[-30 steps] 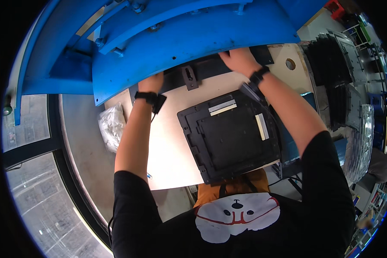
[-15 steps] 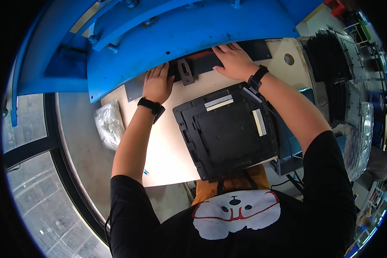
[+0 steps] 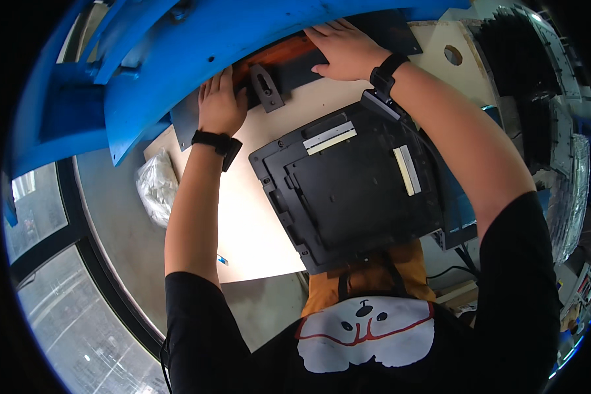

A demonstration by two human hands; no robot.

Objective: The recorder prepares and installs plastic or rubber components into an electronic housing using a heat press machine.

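My left hand (image 3: 222, 108) rests with fingers stretched forward on a dark flat plate (image 3: 299, 77) under the lip of a blue machine frame (image 3: 177, 82). Farther right, my right hand (image 3: 349, 52) lies on the same plate, its fingers straight and thumb apart. Neither hand grips anything; the fingertips reach close to the blue edge. Between them, a slotted dark metal clamp (image 3: 267, 88) juts toward me over the plate's front edge. Behind the clamp runs a reddish-brown strip (image 3: 279, 54). Nearer me lies a square black plastic panel (image 3: 354, 190) bearing two pale strips.
A pale board (image 3: 249, 230) carries these things and has a round hole at its far right. A clear plastic bag of white material (image 3: 157, 187) sits at its left edge. Stacked black panels (image 3: 519, 59) stand on the right. A window frame (image 3: 75, 217) is at left.
The view has shifted, so the blue frame sits higher and more of the reddish-brown strip shows. Both hands stay on the dark plate with fingers outstretched.
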